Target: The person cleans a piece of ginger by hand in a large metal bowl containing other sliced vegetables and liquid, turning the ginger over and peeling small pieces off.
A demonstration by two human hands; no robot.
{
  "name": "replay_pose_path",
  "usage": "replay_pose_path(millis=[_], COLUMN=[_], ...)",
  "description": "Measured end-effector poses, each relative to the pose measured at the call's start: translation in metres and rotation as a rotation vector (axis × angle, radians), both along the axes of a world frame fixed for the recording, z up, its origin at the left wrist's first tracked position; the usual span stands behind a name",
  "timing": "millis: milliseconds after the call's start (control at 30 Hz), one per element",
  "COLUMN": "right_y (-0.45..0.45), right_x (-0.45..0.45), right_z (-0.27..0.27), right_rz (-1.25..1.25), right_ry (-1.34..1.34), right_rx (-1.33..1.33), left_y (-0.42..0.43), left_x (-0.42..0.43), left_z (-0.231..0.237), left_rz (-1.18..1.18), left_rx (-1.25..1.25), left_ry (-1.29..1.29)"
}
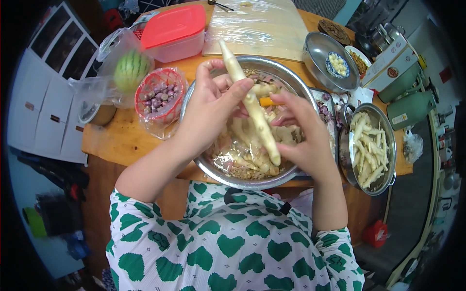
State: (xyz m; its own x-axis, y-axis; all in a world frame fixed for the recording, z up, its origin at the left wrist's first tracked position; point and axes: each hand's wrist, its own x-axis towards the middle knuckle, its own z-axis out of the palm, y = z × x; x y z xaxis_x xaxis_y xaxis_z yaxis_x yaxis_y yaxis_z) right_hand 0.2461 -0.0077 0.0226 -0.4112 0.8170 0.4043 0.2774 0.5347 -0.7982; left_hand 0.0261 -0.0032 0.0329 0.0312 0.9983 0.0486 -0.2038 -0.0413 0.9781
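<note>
My left hand (pixel 214 98) grips a long, pale, peeled ginger shoot (pixel 256 112), tilted over a metal basin (pixel 218 178). Its narrow tip points up and to the left. Close by on the right, my right hand (pixel 305 127) holds a tool with an orange handle (pixel 267 101); its working end is hidden. The right thumb is beside the lower end of the shoot. Below both hands, the basin contains water, pale ginger pieces (pixel 251 163) and pinkish and brown scraps.
Right of the basin, a metal colander (pixel 391 160) holds peeled shoots (pixel 369 149). A strainer (pixel 316 47) holds a blue-and-white bowl (pixel 337 65) of peeled cloves. To the left are a red basket (pixel 140 94) of shallots, a watermelon (pixel 131 69) and a red-lidded plastic box (pixel 174 25).
</note>
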Motion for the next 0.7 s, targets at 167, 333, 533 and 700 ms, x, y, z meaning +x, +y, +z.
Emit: replay_pose_path(millis=[167,333,533,700], right_y=[0.0,0.001,0.01,0.013], right_x=[0.001,0.012,0.024,0.022], right_z=[-0.017,-0.02,-0.022,-0.023], right_rz=[-0.074,-0.032,0.112,0.167], right_ry=[-0.006,0.72,0.945,1.001], right_rx=[0.46,-0.51,-0.815,-0.903], left_y=[-0.002,-0.004,-0.009,-0.007], left_x=[0.01,-0.001,-0.01,-0.015], left_z=[0.006,-0.003,0.0,-0.004], left_rz=[0.087,-0.123,-0.147,-0.149], left_rx=[0.053,0.028,0.113,0.171], left_ry=[-0.09,-0.152,-0.09,-0.078])
